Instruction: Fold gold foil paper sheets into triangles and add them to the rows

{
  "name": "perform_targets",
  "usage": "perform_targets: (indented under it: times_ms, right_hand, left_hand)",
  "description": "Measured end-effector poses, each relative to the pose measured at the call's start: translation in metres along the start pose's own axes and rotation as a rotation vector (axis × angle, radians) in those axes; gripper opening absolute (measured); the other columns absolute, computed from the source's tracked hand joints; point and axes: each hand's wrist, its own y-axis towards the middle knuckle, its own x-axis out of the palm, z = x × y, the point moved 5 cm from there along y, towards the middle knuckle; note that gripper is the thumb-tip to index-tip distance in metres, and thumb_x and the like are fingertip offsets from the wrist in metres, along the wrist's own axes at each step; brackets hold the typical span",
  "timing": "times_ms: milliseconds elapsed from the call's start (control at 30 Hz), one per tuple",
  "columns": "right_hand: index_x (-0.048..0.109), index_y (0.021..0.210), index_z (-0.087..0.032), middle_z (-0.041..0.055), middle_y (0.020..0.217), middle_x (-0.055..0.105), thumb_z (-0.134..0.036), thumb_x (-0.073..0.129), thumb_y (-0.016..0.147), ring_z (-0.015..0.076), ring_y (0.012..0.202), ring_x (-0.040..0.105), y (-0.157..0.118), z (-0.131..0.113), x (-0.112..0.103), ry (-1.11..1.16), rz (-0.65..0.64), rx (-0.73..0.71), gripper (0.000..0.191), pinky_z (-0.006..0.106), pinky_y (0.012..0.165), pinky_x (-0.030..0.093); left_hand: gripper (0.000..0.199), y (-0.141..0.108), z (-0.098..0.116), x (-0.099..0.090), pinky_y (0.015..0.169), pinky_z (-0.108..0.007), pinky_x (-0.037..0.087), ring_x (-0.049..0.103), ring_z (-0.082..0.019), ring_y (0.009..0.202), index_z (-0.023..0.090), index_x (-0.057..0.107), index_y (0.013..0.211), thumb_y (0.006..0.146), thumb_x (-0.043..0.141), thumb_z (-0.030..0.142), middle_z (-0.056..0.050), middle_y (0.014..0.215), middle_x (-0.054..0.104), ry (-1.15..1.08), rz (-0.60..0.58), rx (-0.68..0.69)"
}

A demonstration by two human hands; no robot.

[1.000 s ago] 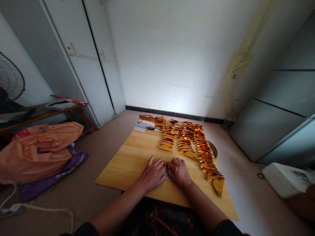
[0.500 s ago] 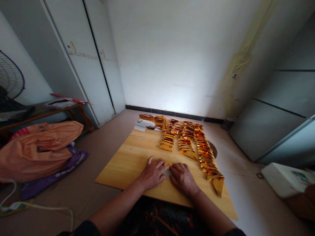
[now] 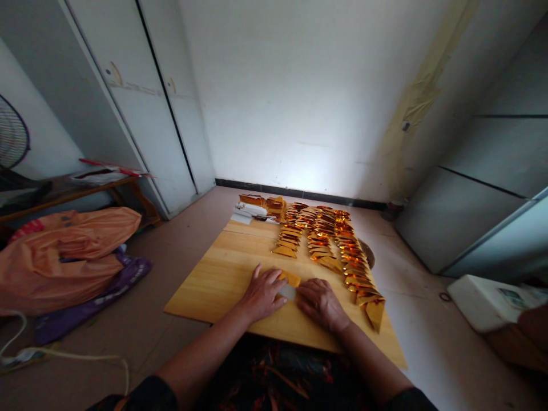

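A small gold foil paper lies on the wooden board, its upper part folded over so that a greyish-white face shows below. My left hand rests on the paper's left side, fingers spread and fairly flat. At the right edge, my right hand has its fingers curled together on the paper; the fingertips are partly hidden. Beyond the hands stand several rows of folded gold foil pieces, the right row running down to a larger folded piece.
The wooden board sits before my lap. At its far left corner are gold foil sheets and a white bundle. Orange and purple bags lie on the floor at left; a white box stands at right.
My hands have moved apart, and more of the paper's gold fold and greyish face shows between them. The whole view has shifted slightly.
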Motion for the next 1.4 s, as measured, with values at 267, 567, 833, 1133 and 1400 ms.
perform_targets:
  times_ms: [267, 567, 833, 1133, 1400]
  right_hand:
    - [0.069, 0.104, -0.028, 0.0050, 0.096, 0.062, -0.033, 0.061, 0.087, 0.0191, 0.092, 0.052, 0.016, 0.007, 0.013, -0.045, -0.023, 0.025, 0.020, 0.033, 0.086, 0.033]
    - [0.073, 0.092, -0.026, 0.0035, 0.089, 0.063, -0.030, 0.059, 0.089, 0.0168, 0.088, 0.051, 0.022, 0.011, 0.019, -0.005, 0.004, 0.067, 0.016, 0.030, 0.080, 0.031]
    - [0.074, 0.095, -0.027, 0.0043, 0.096, 0.064, -0.032, 0.059, 0.088, 0.0179, 0.093, 0.056, 0.022, 0.018, 0.015, 0.102, 0.028, 0.098, 0.017, 0.031, 0.082, 0.036]
    - [0.073, 0.091, -0.025, 0.0054, 0.099, 0.065, -0.028, 0.057, 0.089, 0.0182, 0.095, 0.055, 0.022, 0.020, 0.018, 0.142, 0.062, 0.034, 0.017, 0.032, 0.085, 0.038]
    - [0.070, 0.082, -0.022, 0.0032, 0.086, 0.065, -0.026, 0.055, 0.090, 0.0161, 0.083, 0.055, 0.036, 0.020, 0.020, 0.100, 0.016, 0.115, 0.018, 0.028, 0.073, 0.034]
  left_hand:
    - [0.037, 0.005, 0.002, -0.005, 0.109, -0.058, 0.018, 0.051, -0.026, 0.115, 0.028, 0.059, 0.117, 0.081, 0.060, 0.038, -0.007, 0.123, 0.055, -0.008, -0.025, -0.037]
    - [0.032, 0.006, 0.004, -0.008, 0.109, -0.059, 0.013, 0.054, -0.023, 0.106, 0.028, 0.060, 0.112, 0.082, 0.060, 0.039, -0.005, 0.114, 0.058, -0.021, 0.004, -0.040]
    - [0.024, 0.006, 0.006, -0.004, 0.107, -0.061, 0.017, 0.054, -0.023, 0.106, 0.029, 0.062, 0.111, 0.088, 0.053, 0.030, -0.005, 0.112, 0.061, 0.011, 0.021, -0.088]
    - [0.032, 0.002, 0.004, -0.002, 0.107, -0.061, 0.018, 0.047, -0.027, 0.120, 0.031, 0.060, 0.118, 0.087, 0.056, 0.033, -0.006, 0.121, 0.059, -0.001, 0.015, -0.077]
    - [0.024, 0.005, -0.002, 0.001, 0.102, -0.053, 0.024, 0.052, -0.022, 0.111, 0.032, 0.066, 0.109, 0.091, 0.051, 0.031, -0.003, 0.116, 0.060, -0.075, 0.014, -0.189]
